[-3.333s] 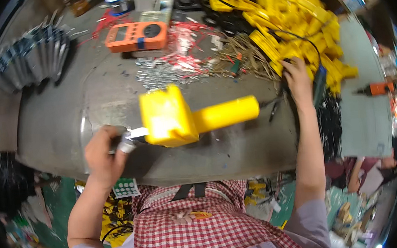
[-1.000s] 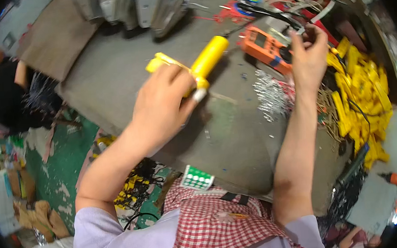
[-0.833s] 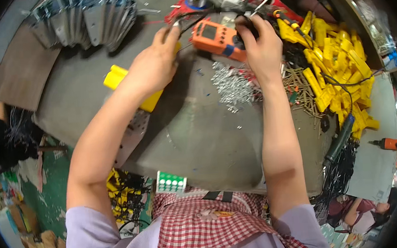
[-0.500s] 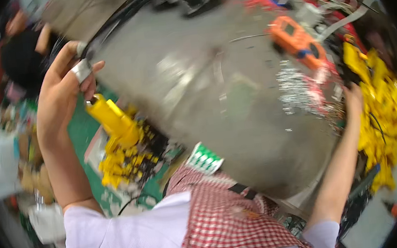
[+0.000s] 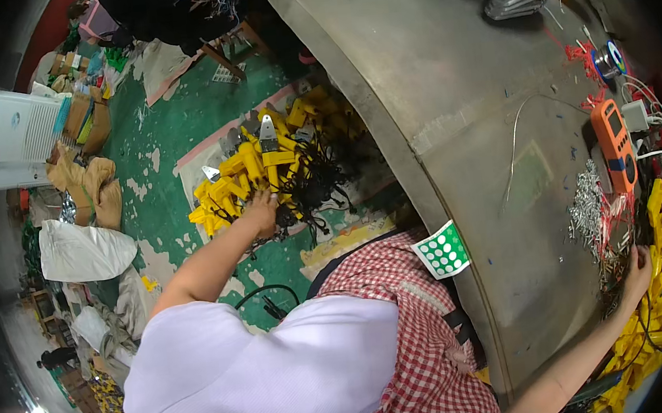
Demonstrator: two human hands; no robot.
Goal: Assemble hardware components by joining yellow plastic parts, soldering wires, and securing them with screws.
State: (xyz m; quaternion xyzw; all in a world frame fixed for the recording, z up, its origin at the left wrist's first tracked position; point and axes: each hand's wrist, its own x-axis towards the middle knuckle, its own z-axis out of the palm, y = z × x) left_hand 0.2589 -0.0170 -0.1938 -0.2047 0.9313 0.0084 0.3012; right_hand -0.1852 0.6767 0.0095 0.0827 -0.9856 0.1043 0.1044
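Left of centre in the frame, my left hand rests on the heap of yellow plastic tools on the floor, grip unclear. Rigid, light, tangle-prone cords; I'd grasp a body. Lower right, my right hand touches yellow parts on the desk, fingers hidden.

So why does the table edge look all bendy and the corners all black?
Head view: the fisheye lens curves straight lines, so the grey table edge bows and a black ring fills the corners; soft glare lies on the tabletop; the left hand on the floor pile of yellow parts looks sharp, while the right hand near the rim is squashed and dimmer.
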